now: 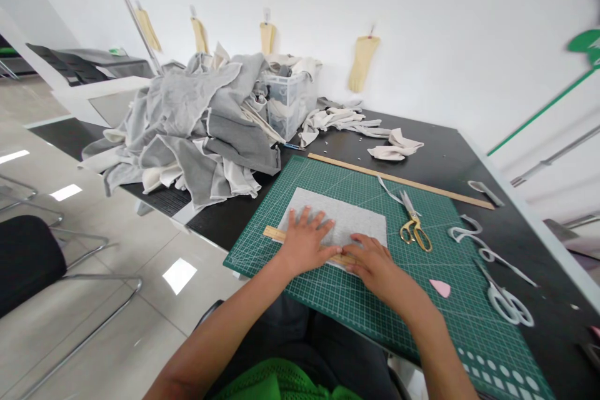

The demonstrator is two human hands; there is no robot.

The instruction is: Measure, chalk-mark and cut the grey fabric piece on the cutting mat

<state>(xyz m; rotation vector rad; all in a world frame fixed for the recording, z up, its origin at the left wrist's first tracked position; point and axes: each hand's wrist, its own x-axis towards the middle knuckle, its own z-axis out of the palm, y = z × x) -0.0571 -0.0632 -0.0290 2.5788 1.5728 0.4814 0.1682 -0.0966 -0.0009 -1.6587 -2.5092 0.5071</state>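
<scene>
A rectangular piece of light grey fabric [347, 217] lies flat on the green cutting mat [262, 250]. Along its near edge runs a short wooden ruler [273, 233]. My left hand [307, 240] is open, its fingers spread over the fabric and its palm across the ruler. At the ruler's right part, my right hand [375, 262] has bent fingers and thumb closed on it; what lies under the fingertips is partly hidden. Gold-handled scissors [412, 225] rest right of the fabric. A pink piece of tailor's chalk [440, 288] lies nearer, to the right of my right hand.
White-handled scissors [509, 303] and curled fabric strips [487, 250] lie at the right. A long wooden ruler [398, 179] crosses the mat's far edge. Left behind stand a big heap of grey fabric [201, 119] and a clear plastic bin [290, 97]. Scraps [396, 145] lie behind the mat.
</scene>
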